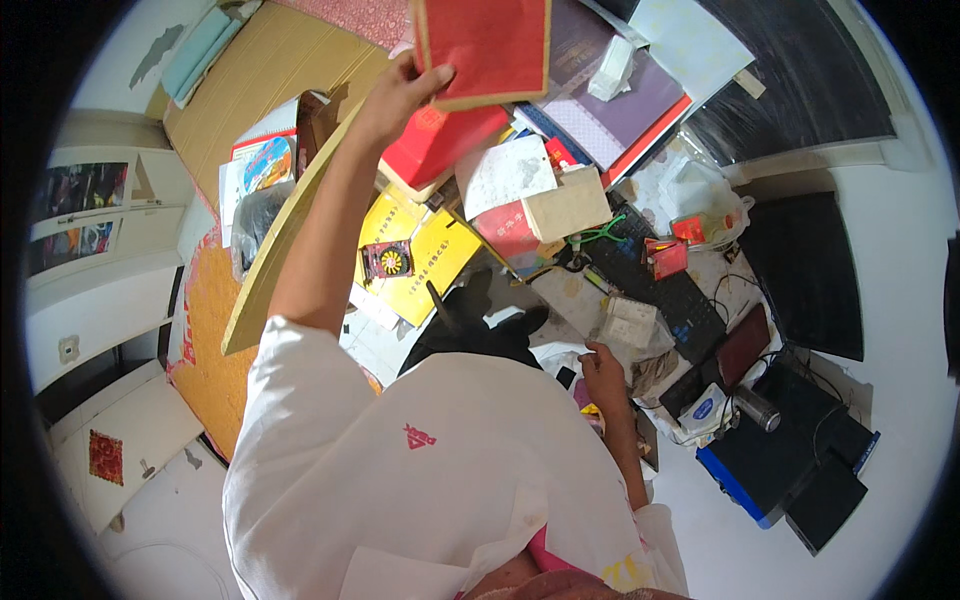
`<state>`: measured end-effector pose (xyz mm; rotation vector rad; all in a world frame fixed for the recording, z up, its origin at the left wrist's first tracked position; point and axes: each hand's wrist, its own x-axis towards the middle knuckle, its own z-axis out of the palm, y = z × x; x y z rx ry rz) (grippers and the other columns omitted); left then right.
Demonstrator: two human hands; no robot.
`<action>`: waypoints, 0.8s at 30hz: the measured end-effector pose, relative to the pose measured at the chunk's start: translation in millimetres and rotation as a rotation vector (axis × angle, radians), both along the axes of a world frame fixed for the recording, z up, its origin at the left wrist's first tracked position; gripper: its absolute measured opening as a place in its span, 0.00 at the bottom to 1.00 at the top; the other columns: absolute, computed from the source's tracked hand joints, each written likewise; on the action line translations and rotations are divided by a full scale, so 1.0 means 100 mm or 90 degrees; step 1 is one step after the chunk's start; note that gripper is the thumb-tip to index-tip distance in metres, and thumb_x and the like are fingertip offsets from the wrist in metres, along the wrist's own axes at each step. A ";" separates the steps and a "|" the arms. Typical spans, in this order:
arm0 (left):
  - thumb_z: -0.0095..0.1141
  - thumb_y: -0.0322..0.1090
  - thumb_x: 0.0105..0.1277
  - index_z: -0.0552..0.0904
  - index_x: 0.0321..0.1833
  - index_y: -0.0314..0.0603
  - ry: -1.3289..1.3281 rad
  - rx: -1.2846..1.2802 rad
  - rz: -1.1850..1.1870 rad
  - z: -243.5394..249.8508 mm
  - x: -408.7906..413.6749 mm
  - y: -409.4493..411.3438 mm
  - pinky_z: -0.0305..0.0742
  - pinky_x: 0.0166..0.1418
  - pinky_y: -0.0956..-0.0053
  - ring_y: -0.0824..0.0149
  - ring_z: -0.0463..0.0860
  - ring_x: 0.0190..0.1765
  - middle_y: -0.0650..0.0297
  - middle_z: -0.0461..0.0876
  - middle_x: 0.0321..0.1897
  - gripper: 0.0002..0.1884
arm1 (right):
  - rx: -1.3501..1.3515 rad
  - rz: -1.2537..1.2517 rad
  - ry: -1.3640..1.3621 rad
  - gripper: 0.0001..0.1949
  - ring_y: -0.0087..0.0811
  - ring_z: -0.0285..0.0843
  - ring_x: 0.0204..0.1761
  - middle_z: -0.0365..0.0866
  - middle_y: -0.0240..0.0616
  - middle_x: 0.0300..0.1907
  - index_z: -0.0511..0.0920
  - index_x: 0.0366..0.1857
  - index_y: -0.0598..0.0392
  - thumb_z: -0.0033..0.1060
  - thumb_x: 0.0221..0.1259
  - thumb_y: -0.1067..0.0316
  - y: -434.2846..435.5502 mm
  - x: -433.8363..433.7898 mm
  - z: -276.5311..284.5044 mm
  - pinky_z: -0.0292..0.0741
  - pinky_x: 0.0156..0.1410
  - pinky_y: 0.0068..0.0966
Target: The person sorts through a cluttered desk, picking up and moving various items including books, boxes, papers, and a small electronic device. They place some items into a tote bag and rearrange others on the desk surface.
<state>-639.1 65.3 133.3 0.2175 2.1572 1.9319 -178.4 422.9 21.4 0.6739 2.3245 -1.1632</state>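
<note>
My left hand [405, 94] grips the lower left edge of a flat red panel with a tan border [491, 52], raised at the top of the view. Just below it lies a red box [439, 142]. My right hand [602, 375] hangs low beside the cluttered desk, its fingers curled; whether it holds anything is not clear. Below the red box, a small graphics card with a yellow fan [388, 260] rests on yellow booklets [442, 259]. White papers [510, 176] and a beige booklet [568, 210] lie to the right, near green-handled scissors [604, 231].
A black keyboard [649, 277] lies among red packets [666, 259] and a plastic bag [701, 199]. Monitors [802, 270] stand at the right, with a metal cup [757, 409] nearby. A curved yellow board edge [281, 259] runs beneath my left arm. Purple folders [622, 90] lie at the upper right.
</note>
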 end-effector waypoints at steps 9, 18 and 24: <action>0.68 0.23 0.70 0.73 0.72 0.42 -0.009 0.146 -0.005 0.41 1.37 0.39 0.81 0.60 0.72 0.73 0.82 0.57 0.64 0.82 0.60 0.29 | -0.190 -0.076 0.341 0.20 0.31 0.83 0.55 0.87 0.44 0.55 0.74 0.68 0.61 0.60 0.75 0.69 -0.18 -1.65 1.69 0.77 0.61 0.28; 0.57 0.20 0.77 0.75 0.53 0.40 0.051 0.134 -0.060 -0.31 1.91 0.89 0.79 0.43 0.79 0.76 0.81 0.38 0.67 0.79 0.43 0.09 | -0.218 -0.094 0.490 0.21 0.34 0.80 0.56 0.83 0.44 0.55 0.78 0.61 0.64 0.64 0.75 0.59 -0.35 -2.86 2.21 0.76 0.61 0.28; 0.52 0.22 0.80 0.73 0.49 0.38 0.064 0.066 0.006 -0.36 1.87 0.82 0.81 0.41 0.77 0.75 0.82 0.36 0.65 0.79 0.35 0.03 | -0.156 -0.100 0.528 0.16 0.38 0.80 0.51 0.81 0.44 0.48 0.80 0.55 0.62 0.67 0.69 0.65 -0.54 -2.75 2.08 0.77 0.59 0.36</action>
